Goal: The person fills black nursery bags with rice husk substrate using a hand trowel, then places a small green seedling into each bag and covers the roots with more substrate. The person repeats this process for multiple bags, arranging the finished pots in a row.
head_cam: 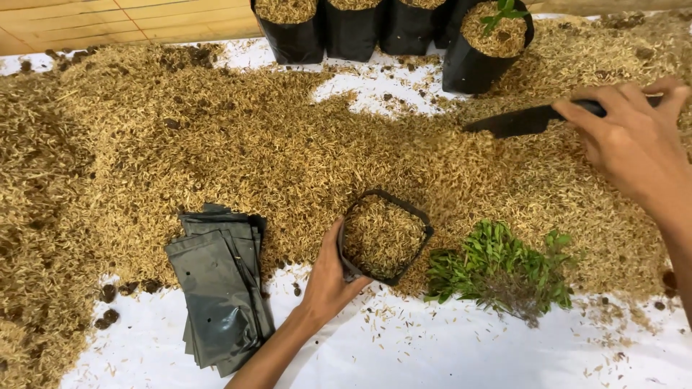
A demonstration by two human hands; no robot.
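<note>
Left hand [328,277] fingers grasp the husk-filled black grow bag [384,236]; right hand [634,140] fingers clench a black scoop [526,121]. Beside: flat bag stack [220,292], seedling bundle [501,270]. White surface [447,353], rice husk [238,151] heaped.

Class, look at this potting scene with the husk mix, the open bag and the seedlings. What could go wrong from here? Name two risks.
1. The left hand grips only one edge of the soft black bag, which is nearly full of husk; it might sag or tip and spill.
2. The right hand sweeps a dark scoop through the husk pile; loose husk could bury the bundle of green seedlings lying beside the bag.
</note>
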